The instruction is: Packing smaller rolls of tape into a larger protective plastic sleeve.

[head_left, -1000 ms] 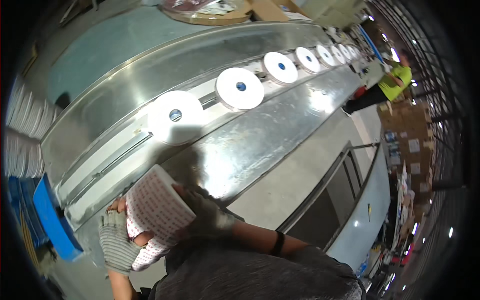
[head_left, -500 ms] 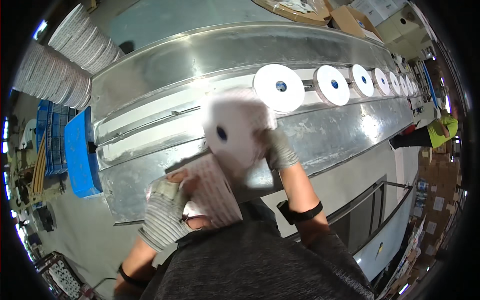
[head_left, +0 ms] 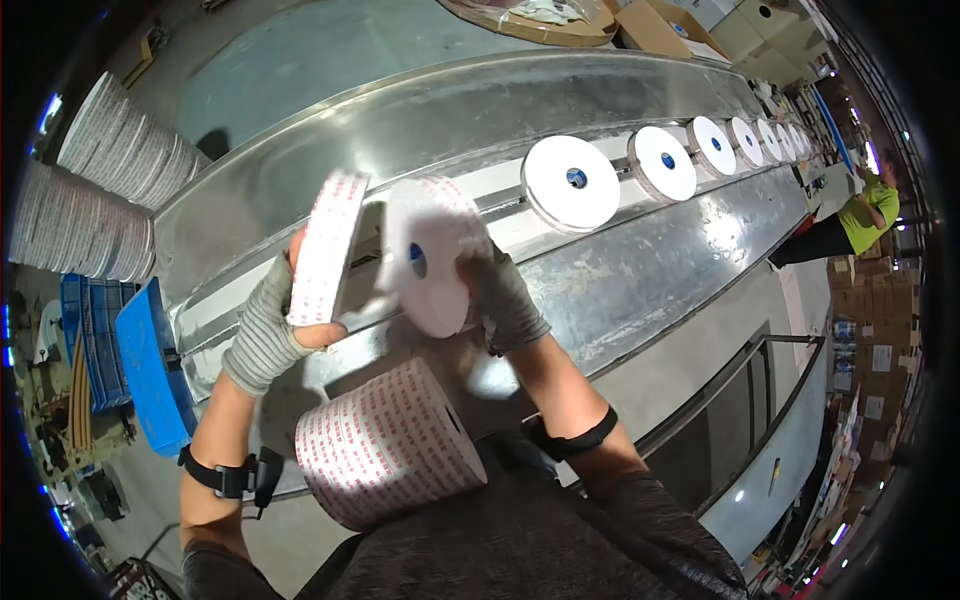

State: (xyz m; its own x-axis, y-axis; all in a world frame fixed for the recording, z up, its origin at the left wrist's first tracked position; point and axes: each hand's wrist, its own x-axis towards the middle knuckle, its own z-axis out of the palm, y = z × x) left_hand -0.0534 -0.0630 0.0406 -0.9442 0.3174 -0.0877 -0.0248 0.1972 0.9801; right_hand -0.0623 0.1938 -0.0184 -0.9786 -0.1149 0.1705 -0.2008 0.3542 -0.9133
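My left hand [head_left: 262,340], in a grey knitted glove with bare fingertips, grips a white tape roll [head_left: 328,245] by its rim; its edge carries red print. Facing it, another white tape roll [head_left: 440,300] with a blue core is held by my gloved right hand [head_left: 502,300]. That roll is tilted and blurred, with a small gap between the two. Below my hands, a thick white cylinder of red-printed tape rolls [head_left: 385,445] lies on its side at the table's near edge, against my body. Neither hand touches it.
A row of white rolls [head_left: 571,205] lies along the middle strip of the metal table [head_left: 650,235]. Tall roll stacks [head_left: 85,225] and a blue bin [head_left: 155,370] stand left. A person in a yellow-green shirt [head_left: 870,215] is at the far right, near stacked cartons [head_left: 870,350].
My left hand has left the thick cylinder, moving up with a roll in it. My right hand and its roll shifted slightly left and down.
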